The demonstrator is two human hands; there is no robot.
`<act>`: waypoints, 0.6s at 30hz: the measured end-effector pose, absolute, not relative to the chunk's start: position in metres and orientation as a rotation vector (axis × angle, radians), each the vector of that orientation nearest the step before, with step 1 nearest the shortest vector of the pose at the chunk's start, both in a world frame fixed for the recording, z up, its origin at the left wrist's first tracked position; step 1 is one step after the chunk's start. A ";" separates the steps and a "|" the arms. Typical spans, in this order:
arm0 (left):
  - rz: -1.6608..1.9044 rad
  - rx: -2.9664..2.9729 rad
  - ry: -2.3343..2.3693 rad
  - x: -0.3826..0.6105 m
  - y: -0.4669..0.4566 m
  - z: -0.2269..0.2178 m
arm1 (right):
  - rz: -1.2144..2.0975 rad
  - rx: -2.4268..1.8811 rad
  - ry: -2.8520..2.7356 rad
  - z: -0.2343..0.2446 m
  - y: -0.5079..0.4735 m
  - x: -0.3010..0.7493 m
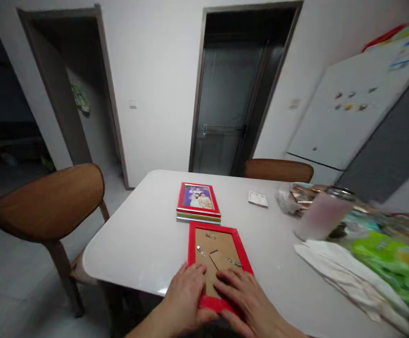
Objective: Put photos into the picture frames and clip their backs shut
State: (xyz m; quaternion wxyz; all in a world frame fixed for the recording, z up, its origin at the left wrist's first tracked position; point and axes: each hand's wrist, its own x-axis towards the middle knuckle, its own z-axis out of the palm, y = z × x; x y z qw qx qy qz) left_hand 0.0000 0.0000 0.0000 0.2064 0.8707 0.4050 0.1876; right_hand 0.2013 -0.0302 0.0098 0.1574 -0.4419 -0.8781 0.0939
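A red picture frame (215, 249) lies face down on the white table (144, 239), its brown cardboard back and metal clips showing. My left hand (186, 295) rests on the frame's near left corner, fingers bent down on it. My right hand (248, 303) lies flat over the near right part of the back, fingers spread. Beyond this frame sits a small stack of frames (198, 203), the top one red with a photo facing up.
A wooden chair (49, 202) stands at the table's left, another chair back (278, 170) at the far side. A small card (258, 198), a cup (319, 216), white cloth (345, 272) and bagged clutter (390, 253) fill the right. A fridge (352, 112) stands at right.
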 end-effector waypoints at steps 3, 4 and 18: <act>0.518 2.438 1.121 0.000 0.001 0.003 | 0.250 -1.424 -2.369 0.017 0.006 0.178; 0.516 2.439 1.120 0.000 0.001 0.004 | 0.243 -1.467 -2.342 0.019 0.015 0.170; 0.627 2.472 0.984 -0.002 0.013 -0.012 | 0.294 -1.605 -2.151 0.017 0.061 0.161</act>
